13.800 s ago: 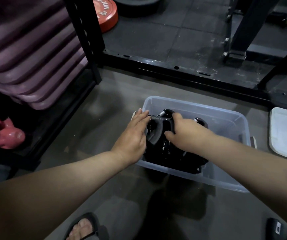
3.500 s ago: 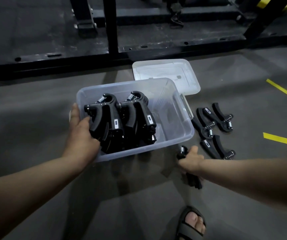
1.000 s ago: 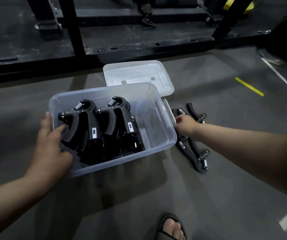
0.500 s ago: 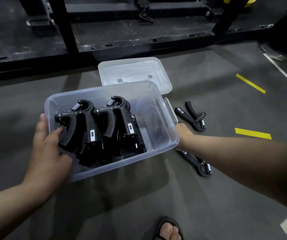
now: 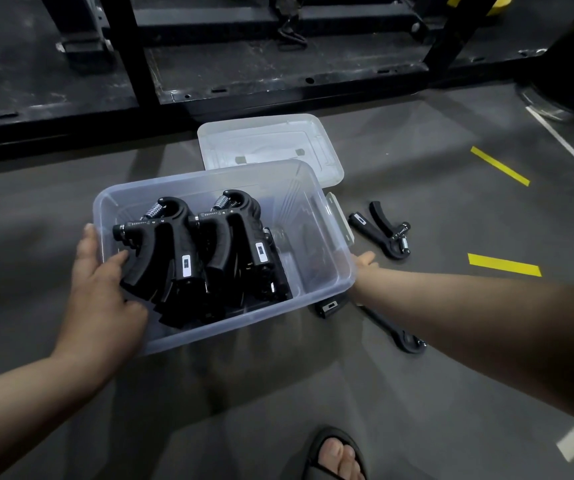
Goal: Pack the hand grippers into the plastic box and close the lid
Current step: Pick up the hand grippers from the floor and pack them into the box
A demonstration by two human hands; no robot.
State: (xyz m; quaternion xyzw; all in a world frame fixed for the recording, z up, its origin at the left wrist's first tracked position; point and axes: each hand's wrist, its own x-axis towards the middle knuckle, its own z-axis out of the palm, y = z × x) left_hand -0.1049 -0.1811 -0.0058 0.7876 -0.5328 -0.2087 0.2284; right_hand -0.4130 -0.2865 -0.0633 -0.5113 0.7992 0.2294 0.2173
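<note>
A clear plastic box (image 5: 209,174) stands on the grey floor with several black hand grippers (image 5: 181,251) standing upright in its left half. My left hand (image 5: 102,296) clasps the box's left wall, thumb outside and fingers inside against the leftmost gripper. Only the thumb of my right hand (image 5: 365,263) shows; the rest is hidden behind the box's right wall, so its grasp is unclear. One loose hand gripper (image 5: 385,230) lies on the floor right of the box. Another loose hand gripper (image 5: 406,337) lies partly under my right forearm. The lid (image 5: 268,147) lies flat behind the box.
A black steel rack frame (image 5: 278,81) runs across the back. Yellow tape marks (image 5: 503,270) and a white line (image 5: 562,143) are on the floor at the right. My sandalled foot (image 5: 337,455) is at the bottom edge.
My right hand has drawn in from the loose grippers on the floor to the box's right wall. My left hand has stayed on the box's left side.
</note>
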